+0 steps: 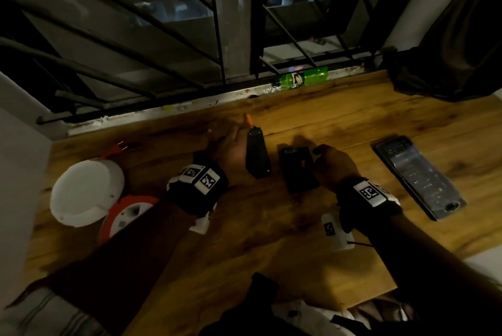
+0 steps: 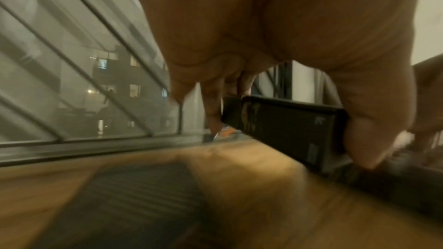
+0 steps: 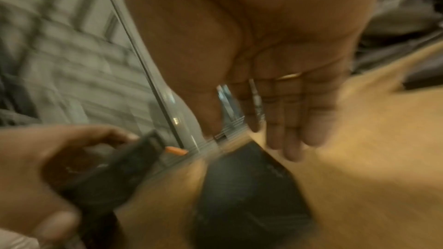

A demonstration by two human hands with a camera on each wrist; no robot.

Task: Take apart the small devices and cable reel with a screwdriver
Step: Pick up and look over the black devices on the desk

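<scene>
My left hand (image 1: 232, 145) grips a long black device half (image 1: 256, 156), tilted up on edge above the wooden table (image 1: 312, 227). In the left wrist view my thumb (image 2: 374, 139) and fingers (image 2: 213, 113) pinch its two ends (image 2: 287, 126). A second black device piece (image 1: 297, 170) lies flat just to the right. My right hand (image 1: 326, 156) hovers at its right edge with straight fingers (image 3: 294, 130), holding nothing. The piece is blurred below them (image 3: 251, 196). An orange tool tip (image 1: 248, 119) shows behind the held half. The orange cable reel (image 1: 127, 213) lies at the left.
A white round cover (image 1: 87, 191) and an orange plug (image 1: 118, 148) lie by the reel. A clear case of bits (image 1: 418, 175) lies at the right. A green bottle (image 1: 301, 77) lies on the window sill. Dark cloth (image 1: 448, 64) hangs at the back right.
</scene>
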